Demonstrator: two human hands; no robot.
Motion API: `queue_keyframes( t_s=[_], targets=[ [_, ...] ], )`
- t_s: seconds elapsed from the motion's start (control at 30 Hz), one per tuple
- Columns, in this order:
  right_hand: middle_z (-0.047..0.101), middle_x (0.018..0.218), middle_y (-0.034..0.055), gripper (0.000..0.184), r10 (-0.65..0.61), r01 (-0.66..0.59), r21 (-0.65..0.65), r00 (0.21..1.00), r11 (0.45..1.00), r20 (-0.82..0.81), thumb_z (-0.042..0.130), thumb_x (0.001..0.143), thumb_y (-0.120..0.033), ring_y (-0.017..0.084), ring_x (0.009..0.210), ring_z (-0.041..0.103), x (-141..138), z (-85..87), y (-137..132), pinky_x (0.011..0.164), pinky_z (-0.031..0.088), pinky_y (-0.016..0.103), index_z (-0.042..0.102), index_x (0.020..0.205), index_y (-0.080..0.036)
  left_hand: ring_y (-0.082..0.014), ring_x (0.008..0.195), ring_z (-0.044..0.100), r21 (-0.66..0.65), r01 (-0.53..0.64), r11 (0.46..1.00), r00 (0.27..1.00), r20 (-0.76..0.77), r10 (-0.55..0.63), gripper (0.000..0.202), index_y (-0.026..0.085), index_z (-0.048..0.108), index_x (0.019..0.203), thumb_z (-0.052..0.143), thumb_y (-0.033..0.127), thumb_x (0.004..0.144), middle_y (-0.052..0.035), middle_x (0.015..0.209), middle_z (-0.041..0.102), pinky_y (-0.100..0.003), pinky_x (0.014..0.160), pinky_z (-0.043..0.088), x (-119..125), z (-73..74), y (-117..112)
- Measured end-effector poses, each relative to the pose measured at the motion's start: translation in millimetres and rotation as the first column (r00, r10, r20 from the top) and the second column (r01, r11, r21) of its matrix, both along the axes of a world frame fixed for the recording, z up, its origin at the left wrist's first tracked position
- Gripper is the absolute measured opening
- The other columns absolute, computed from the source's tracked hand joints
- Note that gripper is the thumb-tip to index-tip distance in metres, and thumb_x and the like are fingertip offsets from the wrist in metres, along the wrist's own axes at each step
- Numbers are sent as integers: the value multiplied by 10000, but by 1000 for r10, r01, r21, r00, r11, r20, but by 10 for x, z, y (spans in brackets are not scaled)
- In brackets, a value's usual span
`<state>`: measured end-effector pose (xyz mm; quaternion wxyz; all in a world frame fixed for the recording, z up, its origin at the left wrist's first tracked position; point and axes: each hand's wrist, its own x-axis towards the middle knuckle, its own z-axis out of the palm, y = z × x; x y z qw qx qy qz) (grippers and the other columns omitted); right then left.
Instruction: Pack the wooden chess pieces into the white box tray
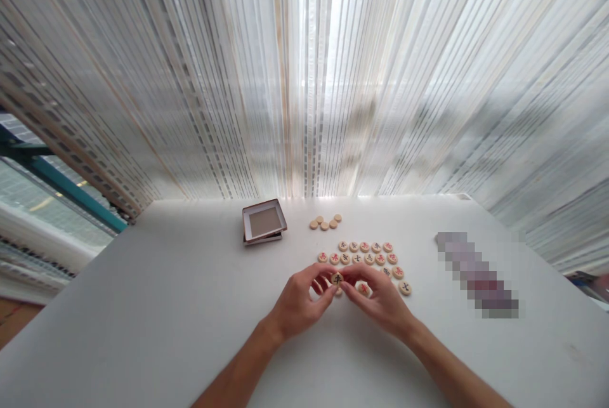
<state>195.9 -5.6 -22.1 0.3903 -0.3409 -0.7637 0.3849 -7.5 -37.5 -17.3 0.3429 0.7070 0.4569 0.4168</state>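
Observation:
My left hand (pixel 299 300) and my right hand (pixel 378 299) meet above the white table (pixel 166 294), fingers pinched together on one round wooden game piece (pixel 337 278) with a dark character on its face. Just beyond my fingers lie several more wooden discs (pixel 366 256) in rows, faces up with red or black characters. A few discs sit partly hidden under my right hand. A small cluster of plain, face-down discs (pixel 326 223) lies farther back.
A small square box (pixel 264 223) with a brown inside stands open at the back, left of the discs. A blurred flat object (pixel 478 275) lies on the right of the table. Striped white curtains (pixel 304 72) hang behind the far edge.

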Motion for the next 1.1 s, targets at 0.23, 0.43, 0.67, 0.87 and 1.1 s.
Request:
queue_keyframes(
  t_s=[0.23,0.43,0.67,0.87,1.1],
  targets=[
    [737,907,30,154,-23,26,81,999,996,-37,643,936,-270,176,785,690,-50,-46,-31,735,571,298,694,1078,-243,-143,757,686,-56,-30,998,994,104,35,150,180,620,1006,618,313,937,-36,907,703,-226,640,558,29,-45,22],
    [730,915,49,139,-133,136,233,991,963,-29,627,932,-242,193,802,686,61,14,41,744,573,320,702,1049,-231,-157,798,702,-83,-80,993,977,193,95,213,169,614,1016,624,367,938,-41,931,696,-275,735,593,-20,-105,72],
    [737,910,61,200,-656,679,123,732,724,-183,632,907,-357,217,834,698,654,-128,608,815,563,361,716,1000,-200,-177,842,705,-62,-266,962,936,220,274,245,184,609,1013,659,399,905,-40,931,696,-291,747,605,-150,-237,230],
    [711,791,72,329,-791,801,-57,575,597,-209,599,879,-433,210,697,691,957,-406,984,674,568,337,699,997,-143,-181,840,714,-57,-285,957,922,255,290,256,184,604,1006,678,397,885,-41,922,713,-307,778,605,-176,-330,288],
    [721,770,54,328,-756,752,-99,636,652,-155,629,847,-458,211,704,694,848,-474,923,688,546,316,716,988,-175,-201,883,719,-68,-326,943,906,263,332,373,182,642,1116,689,443,855,-60,965,723,-326,788,611,-188,-389,469]
  ],
)
